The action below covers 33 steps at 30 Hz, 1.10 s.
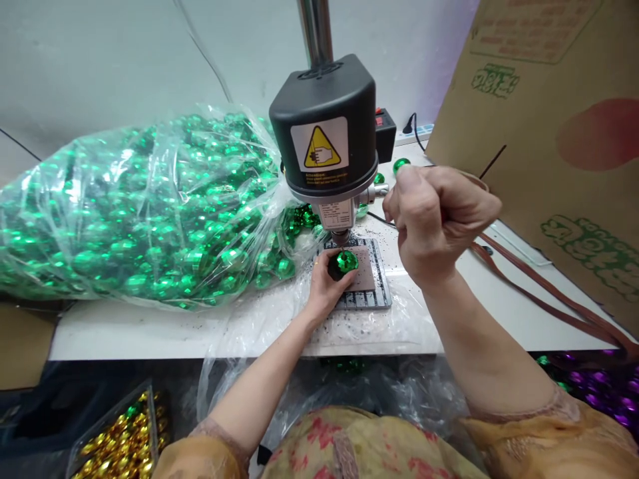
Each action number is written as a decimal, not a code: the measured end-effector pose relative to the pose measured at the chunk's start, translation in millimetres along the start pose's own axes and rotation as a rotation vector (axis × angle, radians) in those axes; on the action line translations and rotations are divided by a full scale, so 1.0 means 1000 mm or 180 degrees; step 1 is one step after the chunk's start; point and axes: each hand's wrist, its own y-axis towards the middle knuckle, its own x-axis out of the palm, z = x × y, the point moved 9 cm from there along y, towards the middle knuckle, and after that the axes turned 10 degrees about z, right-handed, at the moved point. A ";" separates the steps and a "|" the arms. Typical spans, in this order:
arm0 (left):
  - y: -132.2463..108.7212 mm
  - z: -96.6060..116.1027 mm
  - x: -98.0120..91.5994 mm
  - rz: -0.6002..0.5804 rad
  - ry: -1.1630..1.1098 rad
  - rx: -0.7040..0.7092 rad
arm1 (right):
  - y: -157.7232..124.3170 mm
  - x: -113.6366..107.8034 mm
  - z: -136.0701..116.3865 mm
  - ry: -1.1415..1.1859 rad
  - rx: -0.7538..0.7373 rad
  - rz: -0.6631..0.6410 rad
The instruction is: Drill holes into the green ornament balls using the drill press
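My left hand (pixel 327 283) is closed round a shiny green faceted ball (pixel 343 261), holding it on the ribbed metal base plate (pixel 372 299) right under the spindle of a small black bench press machine (pixel 327 133). My right hand (pixel 434 216) is a fist wrapped round the machine's side lever (pixel 379 191), whose knob end pokes out toward the machine head. A yellow hand-warning label sits on the machine's front.
A big clear plastic bag (pixel 140 206) full of green balls lies left of the machine on the white table (pixel 150 329). A cardboard box (pixel 559 133) leans at the right, brown straps below it. Gold balls in a tray (pixel 120 442) sit low left, purple ones low right.
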 end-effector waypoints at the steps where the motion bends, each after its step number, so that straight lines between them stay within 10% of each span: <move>1: 0.000 0.000 -0.001 0.0020 0.0014 0.0003 | -0.002 -0.001 0.000 -0.0019 -0.0018 0.0032; 33: -0.002 0.003 -0.002 0.0075 0.0028 0.0098 | -0.029 -0.016 0.000 0.0283 -0.0900 0.0091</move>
